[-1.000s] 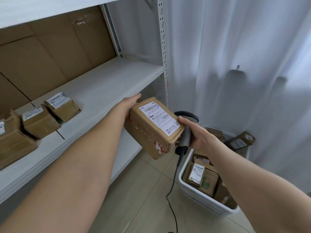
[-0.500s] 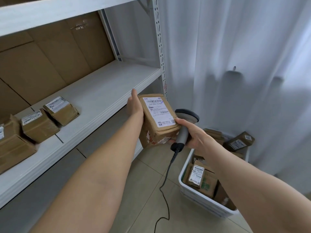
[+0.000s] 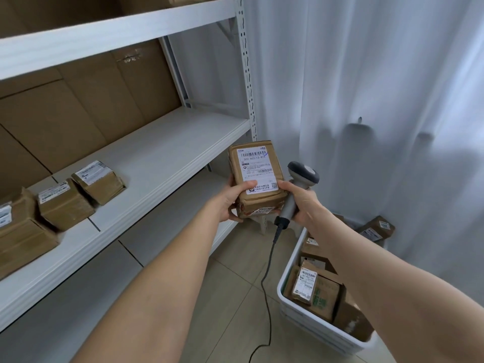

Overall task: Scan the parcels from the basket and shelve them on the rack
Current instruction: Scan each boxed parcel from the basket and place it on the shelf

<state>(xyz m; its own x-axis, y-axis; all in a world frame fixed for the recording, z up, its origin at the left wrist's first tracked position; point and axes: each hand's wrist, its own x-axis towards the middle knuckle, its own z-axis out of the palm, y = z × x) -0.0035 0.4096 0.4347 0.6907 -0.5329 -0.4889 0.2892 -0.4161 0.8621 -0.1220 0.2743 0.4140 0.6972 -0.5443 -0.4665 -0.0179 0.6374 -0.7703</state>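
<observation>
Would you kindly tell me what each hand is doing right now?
Left hand: closed on the parcel, thumb on its label.
Right hand: closed on the scanner handle, fingertips also touching the parcel.

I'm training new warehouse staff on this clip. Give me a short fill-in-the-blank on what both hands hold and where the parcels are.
1. The left hand holds a brown ____ with its label facing the camera.
2. The right hand grips a corded ____.
3. More parcels wait in the white ____ on the floor.
4. Three parcels sit on the rack's ____.

Missing words: parcel; scanner; basket; shelf
</observation>
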